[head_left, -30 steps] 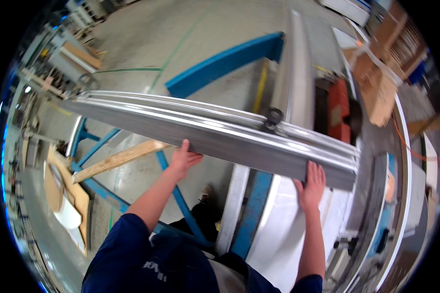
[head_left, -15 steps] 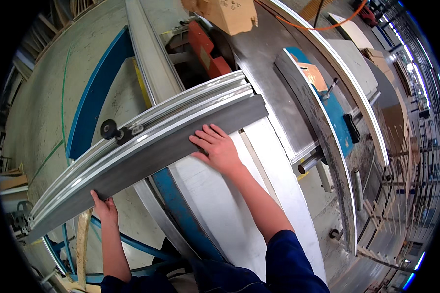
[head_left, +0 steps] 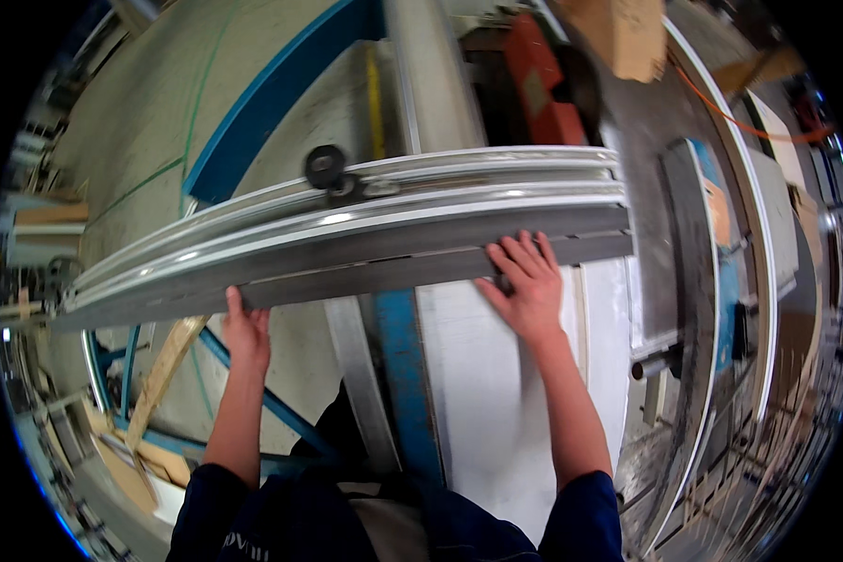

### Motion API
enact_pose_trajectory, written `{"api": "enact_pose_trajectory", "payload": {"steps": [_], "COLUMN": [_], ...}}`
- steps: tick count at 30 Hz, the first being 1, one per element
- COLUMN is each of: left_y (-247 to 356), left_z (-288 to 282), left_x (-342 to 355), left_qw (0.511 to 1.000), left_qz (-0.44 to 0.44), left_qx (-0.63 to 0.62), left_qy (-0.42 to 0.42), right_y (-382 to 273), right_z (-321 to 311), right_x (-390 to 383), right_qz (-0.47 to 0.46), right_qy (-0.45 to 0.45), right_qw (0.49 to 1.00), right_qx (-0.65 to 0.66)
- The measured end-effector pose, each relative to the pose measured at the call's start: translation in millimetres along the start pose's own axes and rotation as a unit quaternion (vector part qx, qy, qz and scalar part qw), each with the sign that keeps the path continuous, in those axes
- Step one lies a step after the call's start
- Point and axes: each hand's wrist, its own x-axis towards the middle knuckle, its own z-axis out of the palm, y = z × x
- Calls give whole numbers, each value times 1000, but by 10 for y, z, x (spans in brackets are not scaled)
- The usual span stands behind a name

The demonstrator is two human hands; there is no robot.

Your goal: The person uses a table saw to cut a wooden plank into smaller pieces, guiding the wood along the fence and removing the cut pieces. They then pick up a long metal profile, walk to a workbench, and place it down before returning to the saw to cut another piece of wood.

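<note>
My left hand (head_left: pixel 246 332) grips the near dark grey strip (head_left: pixel 365 282) at its front edge, thumb on top and the other fingers mostly hidden beneath. My right hand (head_left: pixel 526 290) rests on the same strip farther right, fingers spread over its top with the tips by a narrow gap and the thumb at the near edge. Beyond that gap lies a second dark grey strip (head_left: pixel 375 241), alongside a long silver fence rail (head_left: pixel 478 194). A black knob (head_left: pixel 325 167) sits on the rail.
Below the strips is a white machine table (head_left: pixel 478 375) beside a blue beam (head_left: pixel 405 375). A red guard (head_left: pixel 539 80) and a wooden block (head_left: pixel 637 37) stand beyond the rail. Farther right is a long grey fence (head_left: pixel 698 281). A wooden slat (head_left: pixel 164 379) leans at left.
My view has turned, so the scene sits farther right and the rail looks more level. A gap now shows between two dark strips where one surface showed before. Both hands remain on the near strip.
</note>
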Motion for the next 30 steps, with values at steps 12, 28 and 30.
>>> {"api": "enact_pose_trajectory", "payload": {"steps": [12,28,30], "left_y": [-126,15,31], "left_z": [148,150,143], "left_x": [122,68,69], "left_qw": [988,972,971], "left_qz": [50,-51,-63], "left_qx": [-128,-221,-215], "left_qy": [76,69,83], "right_y": [-132,-73,-62], "right_z": [86,134,119], "right_x": [59,17,25], "right_qz": [-35,-54,-57], "right_qy": [-105,-146,-153], "right_qw": [991,984,982], "right_qx": [-77,-92,-97]}}
